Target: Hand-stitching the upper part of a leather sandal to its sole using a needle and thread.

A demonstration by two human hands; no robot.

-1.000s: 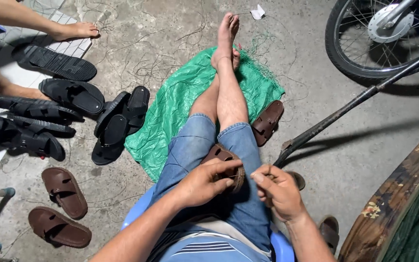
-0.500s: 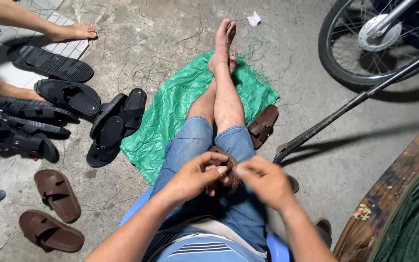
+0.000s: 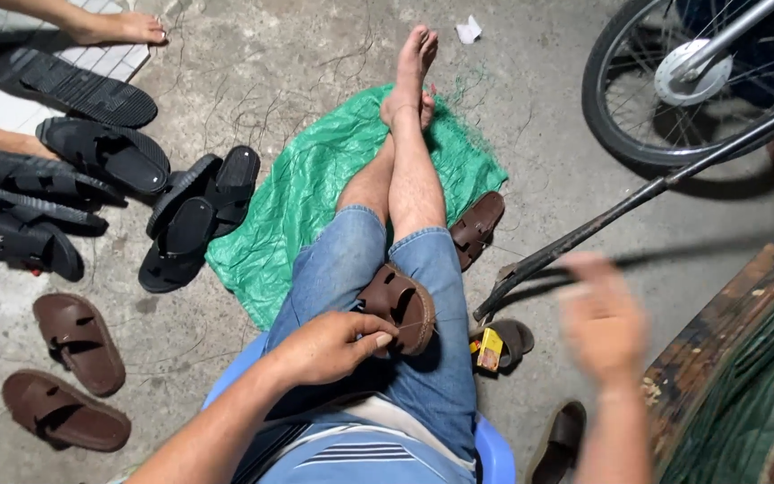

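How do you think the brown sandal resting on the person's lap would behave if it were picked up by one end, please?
The brown sandal looks thick-soled and flat, so it would probably stay fairly stiff and bend only slightly. It seems light for its size, since the left hand steadies it with the fingers alone. Being flat, it is unlikely to roll.

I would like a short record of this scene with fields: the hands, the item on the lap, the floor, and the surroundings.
left hand: the left hand rests on the lap, fingertips at the brown sandal
right hand: the right hand is raised to the side, motion-blurred; whether it holds anything cannot be told
item on lap: brown sandal lying on the jeans
floor: green sheet under the legs; brown sandal pair and black sandals to the left
surroundings: motorbike wheel at upper right
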